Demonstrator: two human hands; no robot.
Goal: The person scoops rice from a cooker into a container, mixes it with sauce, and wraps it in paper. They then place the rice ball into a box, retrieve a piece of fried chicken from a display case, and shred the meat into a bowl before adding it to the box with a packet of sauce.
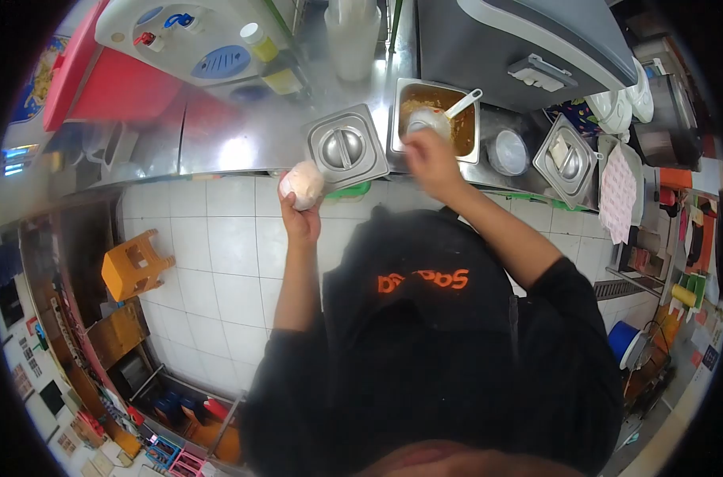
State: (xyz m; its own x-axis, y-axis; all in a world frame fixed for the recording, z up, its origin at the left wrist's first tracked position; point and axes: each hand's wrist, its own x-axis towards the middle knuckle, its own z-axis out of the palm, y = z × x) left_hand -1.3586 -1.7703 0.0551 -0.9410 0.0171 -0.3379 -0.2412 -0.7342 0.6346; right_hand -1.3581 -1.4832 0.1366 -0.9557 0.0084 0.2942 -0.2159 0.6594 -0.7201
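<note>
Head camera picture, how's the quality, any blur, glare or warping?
Head view: strong fisheye bending with black corners; the right hand is smeared by motion blur; the left hand and its pale bundle are slightly soft; white glare on the steel counter.

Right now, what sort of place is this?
Probably a small commercial kitchen or food stall: stainless counter, open steel pan of brown sauce with a ladle, lidded pan beside it; left hand grips a pale bundle.

Left hand (299,215) raised on a bare forearm, fingers curled closed, right hand (429,159) further forward to its right, arm stretched out, fingers closed, slightly blurred
</note>
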